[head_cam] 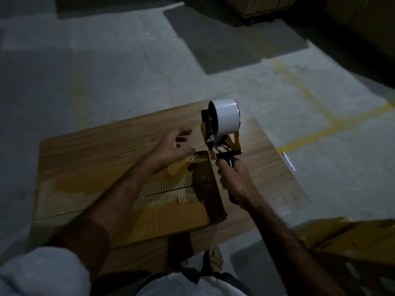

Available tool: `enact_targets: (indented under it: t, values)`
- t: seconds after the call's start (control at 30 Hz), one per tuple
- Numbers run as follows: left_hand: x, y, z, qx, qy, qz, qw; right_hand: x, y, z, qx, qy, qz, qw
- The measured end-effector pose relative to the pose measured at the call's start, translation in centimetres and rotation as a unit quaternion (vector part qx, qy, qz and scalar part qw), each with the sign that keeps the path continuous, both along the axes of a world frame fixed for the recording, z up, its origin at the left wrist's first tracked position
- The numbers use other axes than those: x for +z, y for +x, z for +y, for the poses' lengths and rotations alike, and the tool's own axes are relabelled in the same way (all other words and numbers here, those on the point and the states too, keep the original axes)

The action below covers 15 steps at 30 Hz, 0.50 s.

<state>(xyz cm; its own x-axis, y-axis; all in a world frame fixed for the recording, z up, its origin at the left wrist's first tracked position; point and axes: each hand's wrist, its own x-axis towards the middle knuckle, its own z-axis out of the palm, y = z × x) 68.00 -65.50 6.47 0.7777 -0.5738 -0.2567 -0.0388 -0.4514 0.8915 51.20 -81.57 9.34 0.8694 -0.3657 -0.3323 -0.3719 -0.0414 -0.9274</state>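
A brown cardboard box (89,163) lies closed on the floor in front of me, its top partly covered with shiny tape. My right hand (235,180) grips the black handle of a yellow and black tape dispenser (222,133) that carries a white tape roll (226,116). The dispenser stands over the box's right end. My left hand (173,146) hovers just left of the dispenser above the box top, fingers spread and blurred, holding nothing.
The box sits on a wood-patterned sheet (267,163) laid on the grey concrete floor (106,71). Yellow floor lines (333,124) run at the right. Another cardboard box (352,242) lies at the lower right. Stacked cartons (263,7) stand far back. My sandalled foot (213,259) is below.
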Motion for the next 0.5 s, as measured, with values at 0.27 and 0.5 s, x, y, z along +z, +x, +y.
enact_targets:
  t: [0.27,0.5]
  values:
    - [-2.2,-0.5,-2.8,0.004,-0.043,-0.007,0.999,-0.1,0.0,0.7,0.003,0.014,-0.011,1.000]
    - [-2.5,-1.0,-3.1,0.051,-0.089,-0.032,0.994,1.1,0.1,1.0,-0.012,0.096,0.002,0.995]
